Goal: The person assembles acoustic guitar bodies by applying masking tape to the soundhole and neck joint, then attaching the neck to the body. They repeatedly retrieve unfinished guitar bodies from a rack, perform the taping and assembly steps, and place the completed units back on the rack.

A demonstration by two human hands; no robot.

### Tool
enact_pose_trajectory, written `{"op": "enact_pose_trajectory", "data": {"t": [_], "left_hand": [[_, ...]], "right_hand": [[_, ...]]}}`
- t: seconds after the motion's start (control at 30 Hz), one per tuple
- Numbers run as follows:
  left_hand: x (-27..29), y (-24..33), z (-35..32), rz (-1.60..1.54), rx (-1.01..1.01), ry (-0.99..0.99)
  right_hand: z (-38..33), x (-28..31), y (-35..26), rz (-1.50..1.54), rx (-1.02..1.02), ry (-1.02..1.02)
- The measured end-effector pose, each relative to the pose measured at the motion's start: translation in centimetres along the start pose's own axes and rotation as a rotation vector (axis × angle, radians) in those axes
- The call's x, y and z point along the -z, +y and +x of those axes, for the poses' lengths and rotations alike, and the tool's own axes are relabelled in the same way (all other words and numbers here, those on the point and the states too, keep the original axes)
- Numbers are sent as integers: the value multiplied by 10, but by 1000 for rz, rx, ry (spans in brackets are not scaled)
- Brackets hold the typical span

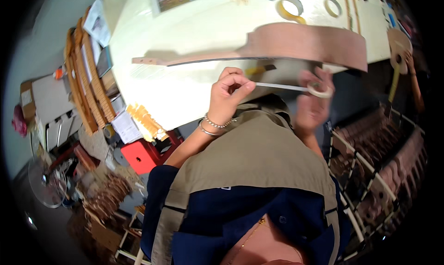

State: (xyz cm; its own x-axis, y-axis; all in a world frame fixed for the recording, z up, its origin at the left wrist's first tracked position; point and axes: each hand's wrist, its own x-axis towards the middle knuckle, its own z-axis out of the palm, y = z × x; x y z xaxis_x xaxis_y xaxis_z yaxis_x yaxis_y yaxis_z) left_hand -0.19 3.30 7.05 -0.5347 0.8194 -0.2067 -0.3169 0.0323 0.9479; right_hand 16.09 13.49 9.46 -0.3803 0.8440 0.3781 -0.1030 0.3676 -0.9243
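A narrow pale strip of tape (280,86) runs taut between my two hands. Thumb and fingertips of my left hand (227,93) pinch its free end. At the other end is the roll of tape (320,90), held by my right hand (311,108), whose fingers are partly smeared by motion. Just beyond both hands, an unfinished wooden guitar (305,42) lies on its side on the white table (185,29), its neck pointing left. Under the neck, close to the strip, sits a small yellow and dark object (260,69) that I cannot make out.
Two more tape rolls, a wide one (291,6) and a thin one (332,7), lie at the back. Long wooden pieces (88,70) lean at the left, near a red stool (141,156). Racks of guitar parts (370,144) stand at the right. Another person's arm (415,82) shows there.
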Motion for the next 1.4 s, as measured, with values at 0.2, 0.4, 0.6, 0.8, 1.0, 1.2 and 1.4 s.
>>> {"op": "enact_pose_trajectory", "data": {"t": [0.2, 0.4, 0.6, 0.8, 1.0, 1.2, 1.4], "left_hand": [[189, -31, 16, 151, 33, 416], [205, -15, 36, 122, 259, 273], [212, -15, 43, 133, 322, 269], [214, -11, 44, 179, 358, 248], [214, -13, 45, 152, 368, 261], [203, -11, 43, 473, 365, 468], [156, -20, 21, 1454, -552, 474]], "right_hand": [[50, 139, 26, -261, -121, 451], [63, 162, 68, -175, -176, 378], [62, 149, 69, -310, -142, 397], [63, 142, 68, -323, -117, 416], [65, 144, 67, -339, -141, 432], [59, 148, 71, -341, -137, 420], [57, 154, 87, -249, -112, 384]]}}
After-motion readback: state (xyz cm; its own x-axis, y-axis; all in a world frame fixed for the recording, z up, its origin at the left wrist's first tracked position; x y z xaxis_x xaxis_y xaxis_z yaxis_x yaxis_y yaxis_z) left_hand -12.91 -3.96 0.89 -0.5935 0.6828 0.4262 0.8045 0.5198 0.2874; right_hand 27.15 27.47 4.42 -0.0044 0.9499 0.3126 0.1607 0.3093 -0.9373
